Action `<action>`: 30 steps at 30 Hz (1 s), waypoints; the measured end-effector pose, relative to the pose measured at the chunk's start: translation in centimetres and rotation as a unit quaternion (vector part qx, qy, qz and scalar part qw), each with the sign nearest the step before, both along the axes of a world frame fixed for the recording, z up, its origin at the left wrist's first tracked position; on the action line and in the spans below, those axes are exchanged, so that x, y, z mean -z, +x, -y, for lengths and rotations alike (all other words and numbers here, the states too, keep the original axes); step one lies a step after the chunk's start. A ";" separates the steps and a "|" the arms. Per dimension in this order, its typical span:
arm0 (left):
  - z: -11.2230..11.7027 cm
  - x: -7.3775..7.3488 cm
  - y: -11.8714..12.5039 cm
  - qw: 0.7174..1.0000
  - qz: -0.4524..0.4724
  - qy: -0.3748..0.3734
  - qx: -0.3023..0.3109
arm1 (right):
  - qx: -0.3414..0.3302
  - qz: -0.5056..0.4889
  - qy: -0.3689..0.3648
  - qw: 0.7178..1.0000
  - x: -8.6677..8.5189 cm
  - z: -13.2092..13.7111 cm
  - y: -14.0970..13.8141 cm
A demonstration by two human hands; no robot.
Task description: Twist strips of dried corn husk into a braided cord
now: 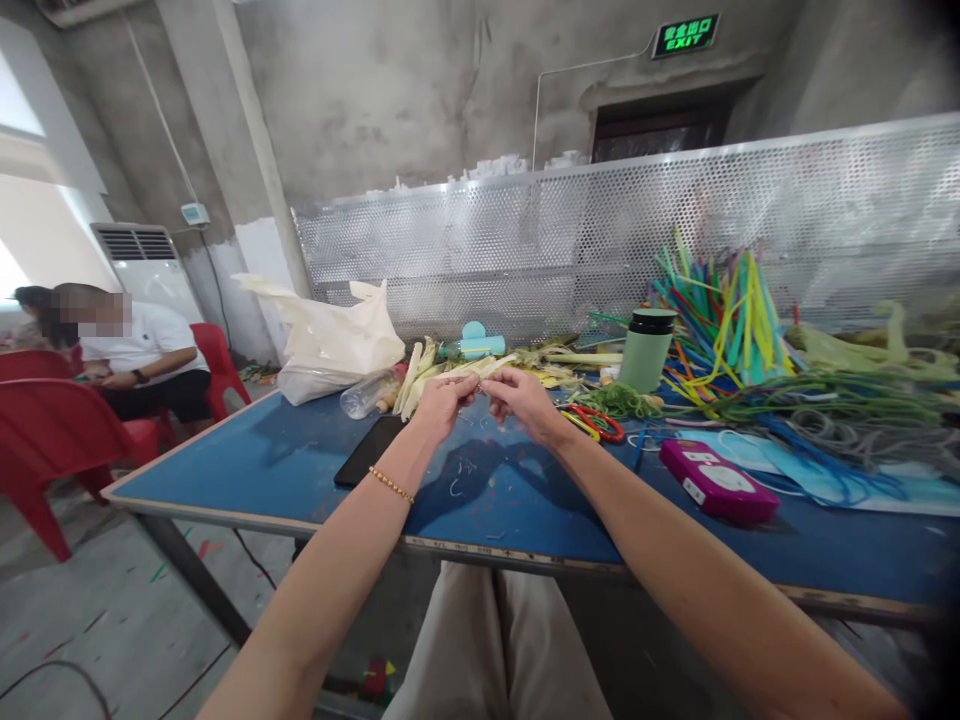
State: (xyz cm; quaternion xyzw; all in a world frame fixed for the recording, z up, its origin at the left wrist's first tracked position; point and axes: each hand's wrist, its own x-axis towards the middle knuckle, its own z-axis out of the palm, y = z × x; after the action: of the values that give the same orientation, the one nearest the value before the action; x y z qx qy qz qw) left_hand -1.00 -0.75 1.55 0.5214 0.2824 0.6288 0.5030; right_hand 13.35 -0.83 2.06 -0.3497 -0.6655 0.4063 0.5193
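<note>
Above the blue tabletop [517,510] my left hand [444,400] and my right hand [521,402] meet, thumbs and fingertips pinched close together. Something tiny is between them, too small to name. Just behind the hands lie pale dried plant strips [420,380], like husk or leaf. Scissors with red and yellow handles [600,422] rest to the right of my right hand. Left of my left hand is a flat black tablet-like slab [371,452], partly behind my forearm. Small thread-like scraps [459,480] are scattered below the hands.
A white plastic bag [337,335] and a clear bottle [367,393] stand back left. To the right are a green tumbler [646,350], colourful strips [739,320], green cords [810,400] and a magenta box [716,480]. A perforated metal panel [465,250] runs behind. A person [142,340] sits left.
</note>
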 end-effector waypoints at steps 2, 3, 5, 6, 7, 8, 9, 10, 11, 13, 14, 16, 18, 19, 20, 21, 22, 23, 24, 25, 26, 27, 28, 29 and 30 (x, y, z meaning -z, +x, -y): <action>0.2 -0.1 -0.1 1.000 -0.014 0.013 -0.011 | -0.008 -0.034 -0.024 0.999 -0.2 0.1 0.2; 0.3 -0.1 -0.1 0.999 -0.026 0.020 -0.015 | -0.006 -0.053 -0.029 0.998 -0.3 0.0 0.2; 0.6 -0.1 0.0 0.998 -0.057 0.030 -0.023 | -0.002 -0.083 -0.030 0.996 -0.2 -0.2 0.2; 0.7 -0.1 0.0 0.997 -0.067 0.033 -0.031 | -0.003 -0.093 -0.030 0.995 -0.1 -0.3 0.1; 0.8 -0.2 0.1 0.996 -0.074 0.034 -0.036 | -0.004 -0.099 -0.031 0.995 0.0 -0.4 0.1; 0.8 -0.2 0.1 0.996 -0.077 0.031 -0.038 | -0.005 -0.102 -0.032 0.994 0.1 -0.5 0.0; 0.9 -0.2 0.2 0.996 -0.079 0.026 -0.034 | -0.003 -0.105 -0.033 0.994 0.3 -0.6 0.0; 1.0 -0.2 0.2 0.996 -0.080 0.020 -0.026 | 0.001 -0.106 -0.032 0.994 0.4 -0.7 -0.1; 1.1 -0.3 0.3 0.996 -0.082 0.016 -0.017 | 0.006 -0.105 -0.028 0.994 0.5 -0.8 -0.2; 1.5 -0.6 0.3 0.996 -0.089 0.019 -0.004 | 0.023 -0.101 -0.020 0.994 0.6 -0.8 -0.3; 1.8 -0.8 0.4 0.995 -0.094 0.021 -0.005 | 0.033 -0.098 -0.016 0.995 0.6 -0.9 -0.3; 2.3 -1.2 0.4 0.993 -0.110 0.034 -0.013 | 0.044 -0.095 -0.015 0.994 0.7 -0.9 -0.4; 2.9 -1.6 0.3 0.991 -0.124 0.041 -0.026 | 0.040 -0.096 -0.026 0.994 0.8 -1.0 -0.3; 3.0 -1.7 0.3 0.990 -0.130 0.044 -0.030 | 0.036 -0.096 -0.035 0.994 0.8 -1.1 -0.2; 3.2 -1.8 0.2 0.990 -0.133 0.043 -0.031 | 0.034 -0.095 -0.043 0.994 0.9 -1.1 -0.2; 3.2 -1.8 0.2 0.990 -0.134 0.042 -0.031 | 0.035 -0.093 -0.046 0.994 0.9 -1.2 -0.1; 3.2 -1.8 0.2 0.990 -0.132 0.040 -0.029 | 0.040 -0.090 -0.044 0.994 0.9 -1.2 0.0; 3.1 -1.8 0.2 0.990 -0.130 0.038 -0.026 | 0.046 -0.086 -0.038 0.994 0.9 -1.2 0.0; 2.9 -1.7 0.2 0.991 -0.129 0.036 -0.024 | 0.054 -0.082 -0.030 0.995 0.8 -1.2 0.0; 2.8 -1.6 0.2 0.991 -0.128 0.035 -0.023 | 0.062 -0.077 -0.023 0.995 0.8 -1.1 0.0; 2.6 -1.5 0.2 0.991 -0.129 0.035 -0.022 | 0.071 -0.073 -0.016 0.995 0.7 -1.1 -0.1; 2.5 -1.4 0.2 0.991 -0.130 0.036 -0.021 | 0.079 -0.069 -0.012 0.994 0.7 -1.0 -0.1; 2.4 -1.4 0.2 0.990 -0.133 0.037 -0.020 | 0.086 -0.066 -0.010 0.994 0.7 -1.0 -0.1; 2.3 -1.3 0.2 0.990 -0.135 0.039 -0.019 | 0.093 -0.065 -0.007 0.994 0.6 -1.0 -0.2; 2.3 -1.3 0.2 0.989 -0.138 0.041 -0.017 | 0.099 -0.065 -0.006 0.993 0.6 -1.0 -0.2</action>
State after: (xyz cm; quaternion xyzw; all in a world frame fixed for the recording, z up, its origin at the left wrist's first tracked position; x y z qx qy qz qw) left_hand -0.77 -3.00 2.87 0.6189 0.3319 0.5703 0.4262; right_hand 13.15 0.18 1.46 -0.3895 -0.5904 0.3787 0.5969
